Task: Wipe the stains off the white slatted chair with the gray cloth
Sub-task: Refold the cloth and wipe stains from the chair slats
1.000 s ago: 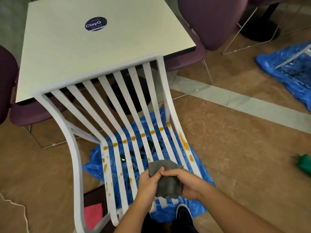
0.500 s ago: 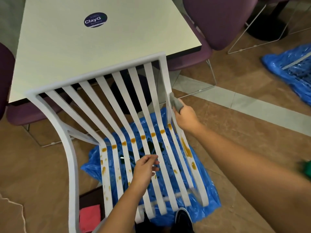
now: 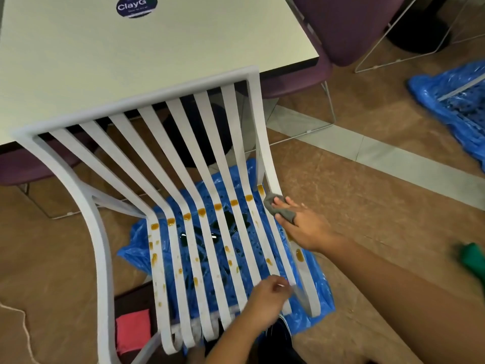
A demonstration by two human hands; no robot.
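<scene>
The white slatted chair (image 3: 86, 198) stands in front of me with brown-orange stains across the bend of its slats and along the seat. The gray cloth (image 3: 278, 206) lies on the rightmost slat near the bend, and my right hand (image 3: 301, 224) presses it there with fingers wrapped into it. A stain shows on that slat below my hand. My left hand (image 3: 267, 295) grips the front ends of the seat slats on the right side.
A white table (image 3: 131, 61) stands right behind the chair back. Purple chairs (image 3: 349, 24) flank the table. A blue plastic sheet (image 3: 312, 306) lies under the chair, another at far right. A pink cloth (image 3: 132, 329) and a green object (image 3: 472, 258) lie on the floor.
My right hand slid the cloth down the right slat from the backrest to the bend. My left hand moved from mid-seat to the front slat ends. Earlier both hands held the cloth.
</scene>
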